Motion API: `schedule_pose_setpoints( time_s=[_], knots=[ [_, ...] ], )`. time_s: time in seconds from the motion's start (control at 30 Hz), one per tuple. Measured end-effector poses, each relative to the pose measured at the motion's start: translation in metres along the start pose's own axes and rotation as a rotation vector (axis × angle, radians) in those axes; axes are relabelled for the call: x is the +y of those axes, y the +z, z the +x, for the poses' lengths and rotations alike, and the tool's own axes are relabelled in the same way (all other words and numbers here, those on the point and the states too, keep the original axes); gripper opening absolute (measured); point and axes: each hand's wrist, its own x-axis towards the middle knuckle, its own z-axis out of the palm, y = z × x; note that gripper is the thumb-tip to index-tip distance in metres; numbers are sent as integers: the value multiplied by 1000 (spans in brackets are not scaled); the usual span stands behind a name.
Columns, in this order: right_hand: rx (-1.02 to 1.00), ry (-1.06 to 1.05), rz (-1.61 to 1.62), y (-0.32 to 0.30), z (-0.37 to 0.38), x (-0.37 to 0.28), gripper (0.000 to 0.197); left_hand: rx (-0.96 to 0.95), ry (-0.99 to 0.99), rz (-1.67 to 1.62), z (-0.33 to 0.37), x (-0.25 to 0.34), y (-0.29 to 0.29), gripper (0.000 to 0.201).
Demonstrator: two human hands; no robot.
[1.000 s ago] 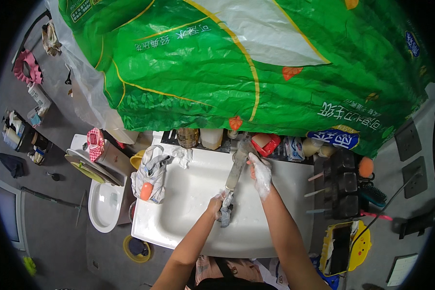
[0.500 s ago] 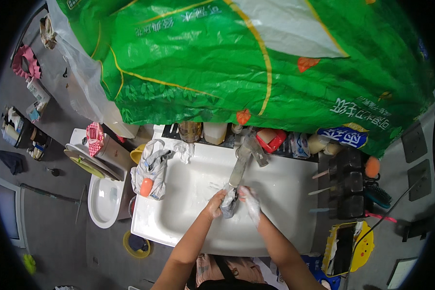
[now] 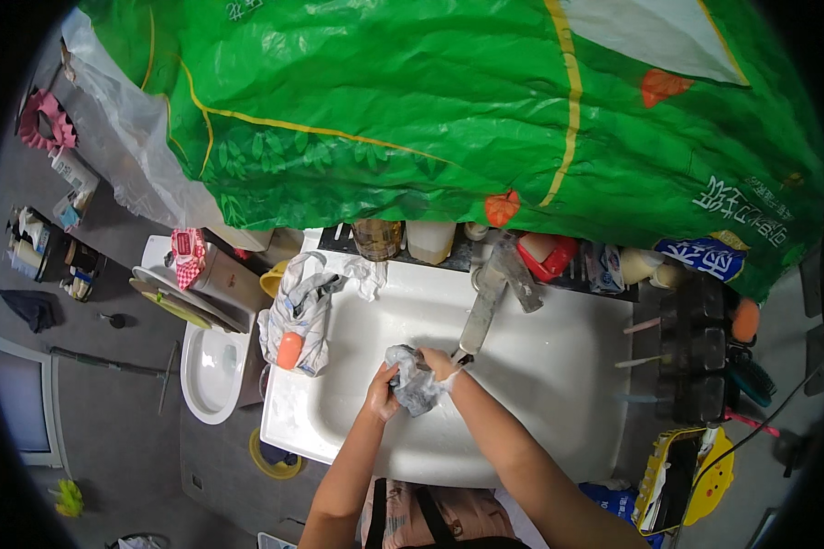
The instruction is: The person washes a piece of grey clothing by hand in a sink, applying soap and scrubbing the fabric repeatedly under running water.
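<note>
Over the white sink basin (image 3: 540, 403), a wet grey cloth (image 3: 414, 389) hangs bunched between my two hands. My left hand (image 3: 382, 393) is closed round its left side. My right hand (image 3: 438, 364) grips its upper right part, with some suds about the wrist. Just right of that hand is the faucet (image 3: 482, 320), its spout pointing down toward me. A crumpled white-and-grey garment (image 3: 302, 297) lies over the sink's left rim, and an orange bar of soap (image 3: 289, 350) rests on it.
A big green plastic package (image 3: 357, 110) overhangs the back of the sink. Behind the faucet stand bottles (image 3: 430, 242) and a red soap box (image 3: 549, 254). Dark cup holders with brushes (image 3: 691, 352) line the right side. A toilet (image 3: 212, 366) stands at left.
Both hands have shifted left, off from under the spout, with the grey cloth, which now spreads larger between them. Fewer suds show on my right hand. The view has turned slightly.
</note>
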Motion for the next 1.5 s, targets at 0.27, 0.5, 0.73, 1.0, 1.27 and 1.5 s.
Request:
schedule_pose_setpoints(
  time_s=[0.27, 0.5, 0.73, 1.0, 1.27, 1.5],
  knots=[
    [-180, -182, 143, -21, -125, -21, 30, 48, -117, 182, 18, -15, 23, 23],
    [73, -473, 17, -77, -154, 5, 18, -23, -165, 394, 54, -58, 44, 22],
    [92, -569, 72, -75, -153, 11, 15, -25, -166, 314, 41, -58, 41, 21],
    [129, -634, 61, -62, -149, 6, 16, 40, -139, 263, 22, -41, 40, 21],
    [121, -707, -82, -50, -150, -6, 17, -24, -116, 231, 17, -32, 34, 23],
    [205, -671, -130, -61, -151, -1, 17, -56, -205, 87, 17, -38, 40, 30]
  ],
)
